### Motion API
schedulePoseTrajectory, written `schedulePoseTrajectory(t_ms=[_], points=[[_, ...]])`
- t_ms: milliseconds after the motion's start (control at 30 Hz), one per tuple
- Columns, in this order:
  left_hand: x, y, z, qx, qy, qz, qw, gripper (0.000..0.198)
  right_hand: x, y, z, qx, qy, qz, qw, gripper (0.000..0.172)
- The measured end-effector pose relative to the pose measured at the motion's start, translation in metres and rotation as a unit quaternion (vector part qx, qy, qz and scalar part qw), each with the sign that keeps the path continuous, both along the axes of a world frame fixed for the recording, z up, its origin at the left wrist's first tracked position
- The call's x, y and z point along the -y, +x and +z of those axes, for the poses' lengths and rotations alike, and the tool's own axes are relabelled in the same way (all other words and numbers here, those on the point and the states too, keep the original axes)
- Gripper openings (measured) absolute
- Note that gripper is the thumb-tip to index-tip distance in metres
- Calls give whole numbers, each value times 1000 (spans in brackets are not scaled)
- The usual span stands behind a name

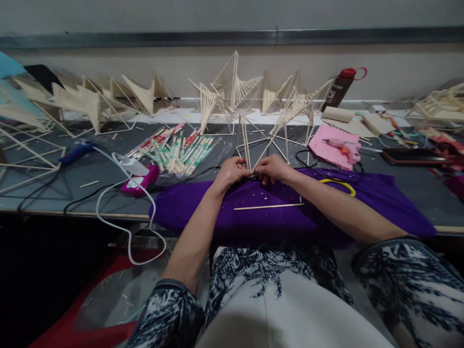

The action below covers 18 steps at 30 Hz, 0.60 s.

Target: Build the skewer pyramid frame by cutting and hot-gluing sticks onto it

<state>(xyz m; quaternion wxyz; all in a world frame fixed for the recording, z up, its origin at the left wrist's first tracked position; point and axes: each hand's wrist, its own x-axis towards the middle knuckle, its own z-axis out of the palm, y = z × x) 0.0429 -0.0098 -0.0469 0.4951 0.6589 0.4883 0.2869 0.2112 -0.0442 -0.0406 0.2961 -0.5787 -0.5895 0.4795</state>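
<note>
My left hand (233, 171) and my right hand (271, 169) meet over the purple cloth (195, 208) at the table's front edge. Fingertips of both are pinched around the near corner of a stick frame (245, 142) made of thin pale wooden sticks. The frame's sticks rise and spread away from that corner. The exact joint is partly hidden by my fingers. Nearer to me, a single loose stick (268, 206) lies flat on the cloth, with small crumbs around it.
Paper-sleeved chopsticks (181, 152) lie left of the frame, near a pink power strip (140, 181) and blue glue gun (77, 152). Finished stick models (235, 87) line the wall. At right are another glue gun (342, 147) on pink cloth, a bottle (339, 89) and a phone (411, 156).
</note>
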Motion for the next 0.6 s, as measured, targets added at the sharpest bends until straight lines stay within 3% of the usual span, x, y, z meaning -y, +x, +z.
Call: schedulePoseTrajectory(t_ms=[167, 433, 600], points=[[1, 1, 0, -4, 3, 4, 1000, 37, 6, 1, 1, 26, 13, 8, 1000, 7], [3, 3, 3, -44, 30, 14, 999, 34, 12, 2, 4, -37, 0, 11, 999, 8], [3, 3, 3, -56, 38, 19, 997, 37, 33, 6, 30, -84, 18, 7, 996, 7]])
